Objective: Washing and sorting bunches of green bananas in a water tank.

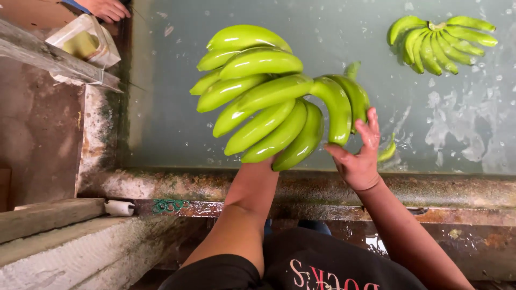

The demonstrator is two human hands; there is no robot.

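Left hand (267,161) mostly hidden under a large hand of green bananas (269,94), gripping it from below at frame centre; only the wrist and forearm showing, so finger spread impossible to tell. Right hand (359,156) open, palm toward the bunch, fingers spread and touching the rightmost bananas at the curved crown end — not closed around anything. Bunch held aloft above a water-filled wash tank (161,80), fruit fanning toward the upper left, stem end toward the right.

Just below the right hand, a single small green banana (387,151) at the water surface. Upper right of the frame — a second hand of green bananas (438,43) floating in the tank, well apart from the held one, with foam patches (462,129) on the water below it.

Along the lower middle, the tank's stained concrete rim (177,185). Upper left: another person's hand (107,8) at the frame edge, just above a white container (86,40) resting by a grey beam (54,59). Lower left, a concrete ledge (64,252).
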